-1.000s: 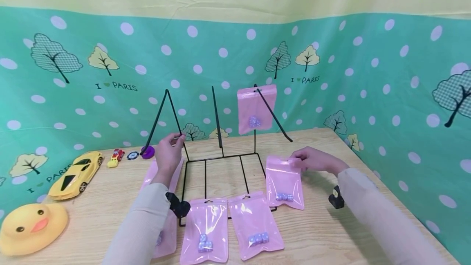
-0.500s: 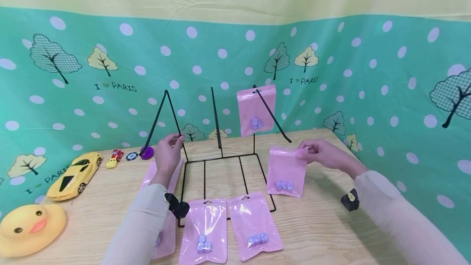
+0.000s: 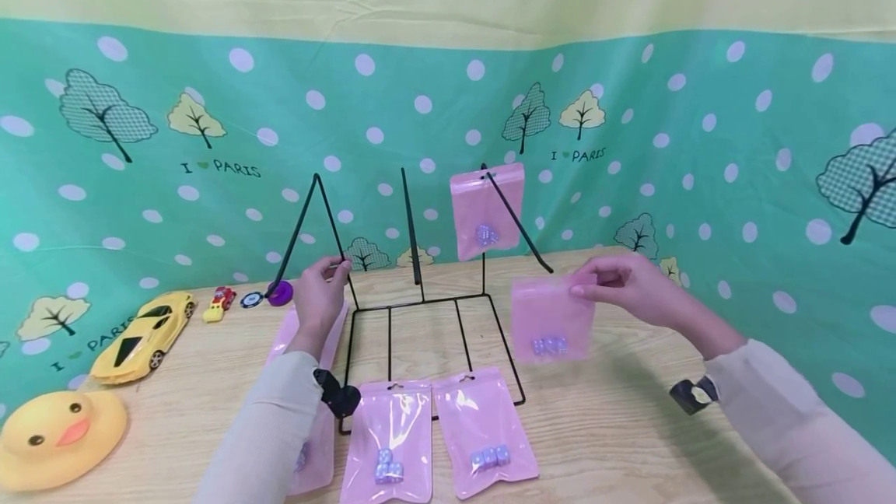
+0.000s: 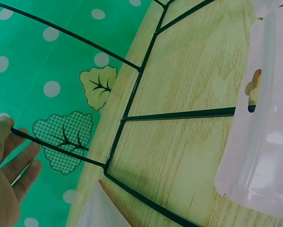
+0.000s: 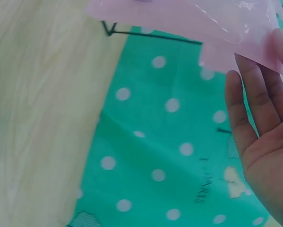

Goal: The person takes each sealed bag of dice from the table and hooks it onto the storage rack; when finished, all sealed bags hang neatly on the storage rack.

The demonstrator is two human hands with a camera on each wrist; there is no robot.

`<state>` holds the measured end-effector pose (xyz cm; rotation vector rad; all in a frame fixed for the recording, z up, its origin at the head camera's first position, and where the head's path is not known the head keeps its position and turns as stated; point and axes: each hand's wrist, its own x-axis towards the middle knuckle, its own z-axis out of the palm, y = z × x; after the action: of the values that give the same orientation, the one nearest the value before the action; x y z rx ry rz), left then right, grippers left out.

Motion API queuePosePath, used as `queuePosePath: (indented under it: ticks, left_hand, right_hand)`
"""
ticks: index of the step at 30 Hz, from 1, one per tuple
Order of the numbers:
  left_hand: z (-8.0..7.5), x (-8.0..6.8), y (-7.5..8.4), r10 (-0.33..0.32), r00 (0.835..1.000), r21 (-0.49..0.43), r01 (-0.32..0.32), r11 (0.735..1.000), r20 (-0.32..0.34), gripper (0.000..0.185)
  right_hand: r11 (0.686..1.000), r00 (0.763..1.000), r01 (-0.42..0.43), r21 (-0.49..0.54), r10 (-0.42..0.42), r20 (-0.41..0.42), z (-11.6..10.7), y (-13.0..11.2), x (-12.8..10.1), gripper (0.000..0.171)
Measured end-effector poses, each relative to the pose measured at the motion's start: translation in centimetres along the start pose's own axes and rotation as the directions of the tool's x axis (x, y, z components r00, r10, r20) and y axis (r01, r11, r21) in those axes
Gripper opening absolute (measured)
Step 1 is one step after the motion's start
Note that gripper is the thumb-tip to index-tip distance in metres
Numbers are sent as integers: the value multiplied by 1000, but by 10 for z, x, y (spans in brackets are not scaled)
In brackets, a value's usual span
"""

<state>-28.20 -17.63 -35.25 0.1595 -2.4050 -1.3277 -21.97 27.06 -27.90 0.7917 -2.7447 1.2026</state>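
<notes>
Head view: the right hand (image 3: 619,286) pinches a pink bag (image 3: 549,317) by its upper right corner, aloft over the worktop (image 3: 602,426), towards its right edge and just beside the base of the wire rack (image 3: 423,302). The left hand (image 3: 322,294) grips the rack's left upright (image 3: 331,216), thumb and fingers closed round the wire.

With only one corner held, the bag could twist or sag, since its dice (image 3: 550,345) weigh on the bottom; a slack pinch could let it drop. Its top edge looks near the tip of the right prong (image 3: 518,218), though I cannot tell whether they touch; a swing might snag the film there. The bag is blurred and its hang hole does not show, so a wire could easily miss it.

If the left hand pushes or pulls, the rack might slide or tip. That could jolt the hung bag (image 3: 471,201) at the back of the right prong, towards the worktop's far edge, and drag the two flat bags (image 3: 413,426) lying across the base's front bar. Left wrist view shows a base wire behind one flat bag's hole, another likely catch.
</notes>
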Motion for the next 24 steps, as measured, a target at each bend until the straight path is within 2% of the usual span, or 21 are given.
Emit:
queuePosePath:
  ticks: [3,9,17,22,24]
  left_hand:
    - [0,-1,0,4,1000,2,-4,1000,2,34]
    - [1,0,-1,16,1000,17,-16,1000,-7,34]
    - [1,0,-1,26,1000,24,-26,999,-8,33]
    - [0,0,0,22,1000,20,-22,1000,-1,33]
    - [0,0,0,18,1000,18,-18,1000,2,34]
  right_hand:
    - [999,1000,27,27,-27,-12,-2,-12,-8,9]
    - [992,991,128,-6,-128,-48,-6,-35,-21,8]
    - [951,946,310,5,-308,-103,-15,-58,-29,21]
    - [937,929,350,7,-346,-134,-18,-67,-28,24]
    - [938,929,346,2,-342,-139,-18,-70,-26,23]
